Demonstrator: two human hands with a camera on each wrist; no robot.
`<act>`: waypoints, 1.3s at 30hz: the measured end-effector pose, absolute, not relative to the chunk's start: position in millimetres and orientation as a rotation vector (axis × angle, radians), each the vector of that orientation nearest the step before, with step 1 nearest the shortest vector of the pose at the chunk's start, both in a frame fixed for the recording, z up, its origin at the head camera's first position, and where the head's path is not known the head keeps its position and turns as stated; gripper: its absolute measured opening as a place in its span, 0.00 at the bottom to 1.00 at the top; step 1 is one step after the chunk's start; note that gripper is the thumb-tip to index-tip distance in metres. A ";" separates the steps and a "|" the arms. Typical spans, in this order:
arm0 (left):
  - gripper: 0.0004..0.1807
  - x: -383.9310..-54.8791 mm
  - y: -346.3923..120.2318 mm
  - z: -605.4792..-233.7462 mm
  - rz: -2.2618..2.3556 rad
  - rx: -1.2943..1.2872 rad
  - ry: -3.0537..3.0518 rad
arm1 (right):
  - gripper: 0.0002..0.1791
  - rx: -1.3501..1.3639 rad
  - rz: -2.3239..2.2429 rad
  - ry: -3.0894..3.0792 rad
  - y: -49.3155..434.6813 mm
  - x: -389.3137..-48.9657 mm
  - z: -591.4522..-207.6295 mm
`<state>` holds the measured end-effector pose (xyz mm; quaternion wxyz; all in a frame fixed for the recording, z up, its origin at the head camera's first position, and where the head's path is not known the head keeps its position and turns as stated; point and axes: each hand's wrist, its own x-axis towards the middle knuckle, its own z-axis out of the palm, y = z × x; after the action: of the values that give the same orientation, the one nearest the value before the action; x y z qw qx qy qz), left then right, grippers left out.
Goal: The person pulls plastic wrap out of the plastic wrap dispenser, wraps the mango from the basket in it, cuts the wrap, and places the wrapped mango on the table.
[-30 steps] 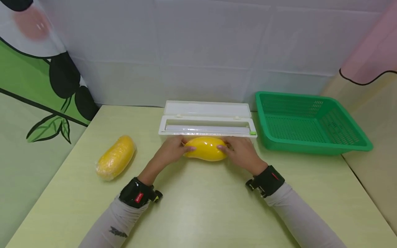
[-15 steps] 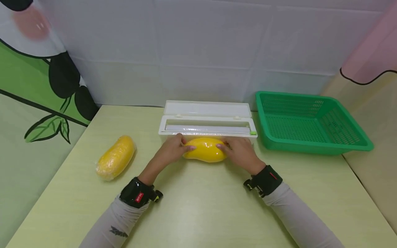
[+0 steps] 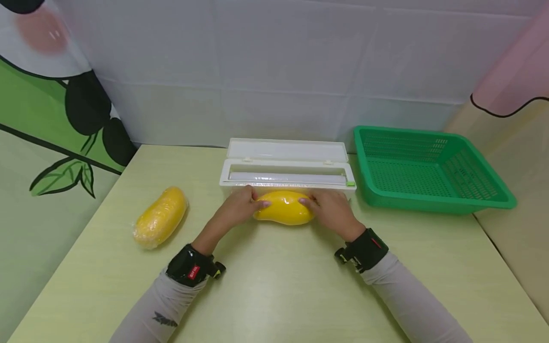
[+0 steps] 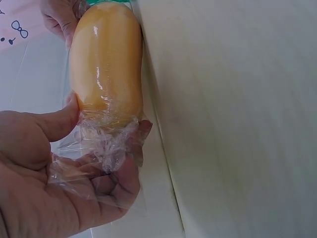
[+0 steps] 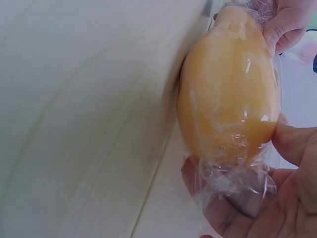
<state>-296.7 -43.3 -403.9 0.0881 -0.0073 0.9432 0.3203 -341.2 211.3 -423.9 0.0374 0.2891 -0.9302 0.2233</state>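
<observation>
A glossy yellow mango (image 3: 284, 207), wrapped in cling film, lies crosswise just in front of the white cling film dispenser (image 3: 283, 164). My left hand (image 3: 237, 206) grips its left end, thumb on its upper side. At the other end my right hand (image 3: 336, 213) holds it the same way. Bunched cling film (image 4: 111, 148) gathers over my left fingers in the left wrist view. More crumpled film (image 5: 230, 181) spreads across my right fingers in the right wrist view. In the head view most of my fingertips are hidden behind the mango.
A second film-wrapped yellow mango (image 3: 160, 218) lies on the table (image 3: 274, 290) at the left. The dispenser's lid (image 3: 286, 150) is raised, showing the film roll (image 3: 291, 178). A green plastic basket (image 3: 433, 204) stands at the back right. A pale cloth wall (image 3: 283, 57) closes off the back.
The mango has shifted very slightly toward me. My right wrist has drawn slightly inward to the left. Both hands keep their hold.
</observation>
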 end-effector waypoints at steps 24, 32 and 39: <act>0.23 -283.4 -29.1 -404.2 0.729 0.012 2.922 | 0.14 0.830 0.869 -2.830 207.8 -330.2 -426.9; 0.24 -280.4 -29.4 -403.6 0.603 0.043 2.999 | 0.14 0.810 0.881 -2.815 207.3 -325.5 -425.7; 0.24 -280.5 -31.4 -403.2 0.509 0.078 3.039 | 0.19 0.778 0.805 -2.761 208.2 -320.8 -428.3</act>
<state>-280.5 -31.4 -403.2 0.0296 0.0254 0.9855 0.1651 -320.8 208.2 -428.3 0.0810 0.2604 -0.9236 0.2694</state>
